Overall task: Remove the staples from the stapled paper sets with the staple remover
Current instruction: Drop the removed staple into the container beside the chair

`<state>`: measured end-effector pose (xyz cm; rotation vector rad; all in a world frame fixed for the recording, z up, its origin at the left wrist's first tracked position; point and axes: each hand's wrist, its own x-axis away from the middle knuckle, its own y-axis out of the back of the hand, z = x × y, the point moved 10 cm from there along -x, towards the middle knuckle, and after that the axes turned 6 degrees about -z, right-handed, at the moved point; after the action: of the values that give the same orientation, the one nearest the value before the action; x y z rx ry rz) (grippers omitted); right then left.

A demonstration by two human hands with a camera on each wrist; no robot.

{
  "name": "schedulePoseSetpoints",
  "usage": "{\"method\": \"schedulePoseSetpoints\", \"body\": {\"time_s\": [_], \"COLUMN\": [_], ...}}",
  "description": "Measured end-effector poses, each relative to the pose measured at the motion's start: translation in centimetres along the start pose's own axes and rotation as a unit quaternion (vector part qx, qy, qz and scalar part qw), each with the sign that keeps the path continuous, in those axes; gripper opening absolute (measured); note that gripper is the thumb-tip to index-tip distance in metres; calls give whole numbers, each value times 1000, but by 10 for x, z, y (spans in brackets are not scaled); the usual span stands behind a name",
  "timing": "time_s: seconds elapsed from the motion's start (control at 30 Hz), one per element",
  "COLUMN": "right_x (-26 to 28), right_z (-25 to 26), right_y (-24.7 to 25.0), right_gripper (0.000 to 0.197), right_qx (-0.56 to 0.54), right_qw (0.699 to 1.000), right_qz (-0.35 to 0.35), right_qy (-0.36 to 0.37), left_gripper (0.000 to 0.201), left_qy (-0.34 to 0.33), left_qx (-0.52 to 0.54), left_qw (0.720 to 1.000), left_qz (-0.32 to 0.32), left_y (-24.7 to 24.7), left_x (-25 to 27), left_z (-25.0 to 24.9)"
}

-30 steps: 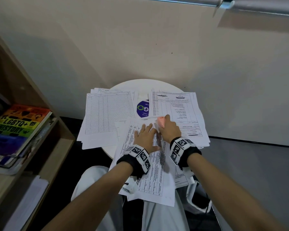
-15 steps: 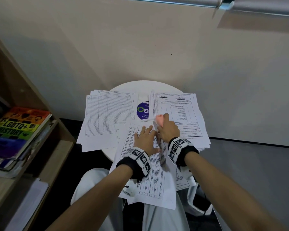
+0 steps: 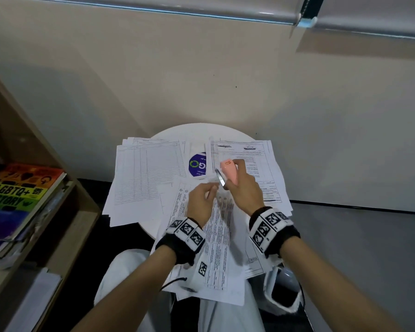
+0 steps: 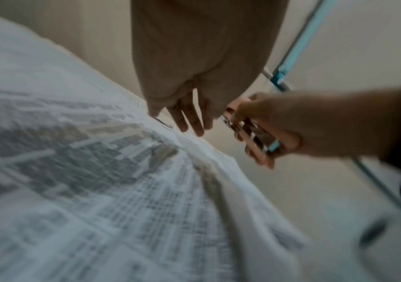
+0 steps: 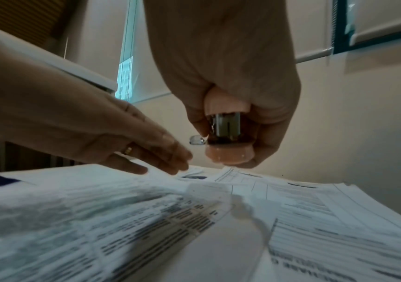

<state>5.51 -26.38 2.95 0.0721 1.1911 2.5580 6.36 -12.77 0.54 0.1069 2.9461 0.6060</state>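
My right hand (image 3: 240,184) is raised above the papers and grips a pink staple remover (image 3: 228,170), whose metal jaws point left and down. My left hand (image 3: 211,191) hovers just left of it. Its fingers (image 5: 170,154) are nearly straight and bunched, and their tips sit close to the metal tip (image 5: 195,142); I cannot make out a staple there. Below both hands a printed paper set (image 3: 218,238) lies half on the table and half on my lap. In the blurred left wrist view the left hand's fingers (image 4: 189,118) point down beside the remover (image 4: 254,137).
A small round white table (image 3: 199,131) stands against the wall. It carries a stack of ruled sheets (image 3: 149,173) on the left, a printed stack (image 3: 256,159) on the right and a blue-labelled item (image 3: 197,165) between them. A wooden shelf with books (image 3: 22,192) stands at the left.
Both hands have lifted off the paper set. The right hand raised the remover. The left hand, flat on the sheet before, now reaches to the remover's metal tip.
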Motion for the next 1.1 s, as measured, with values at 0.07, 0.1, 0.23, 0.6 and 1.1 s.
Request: {"method": "schedulePoseSetpoints", "body": {"time_s": [0.07,0.1,0.23,0.6,1.1], "right_x": [16,24,56,167,411], "right_z": [-4,-5,-10,-65,-354], "right_y": [11,17,38,121,187], "right_gripper": [44,44,45,45,38], "right_qx": [-23,-30,-51,-46,-142], "right_qw": [1000,999,997,989,864], "right_qz": [-14,-22,-50,-134,-298], "right_qy": [-2,-2,-6,-28,-379], "left_gripper": [22,20,22,9,12], "left_qy": [54,79,117,24,81], "left_qx": [146,202,267,213,-73], "left_qw": [988,976,956,977,965], "left_qz": [-23,-23,-43,25,239], "left_y": [0,-5,-12,-54,-290], "left_x": [9,15,37,88,180], "left_z": [-10,-14,-21,-99,0]}}
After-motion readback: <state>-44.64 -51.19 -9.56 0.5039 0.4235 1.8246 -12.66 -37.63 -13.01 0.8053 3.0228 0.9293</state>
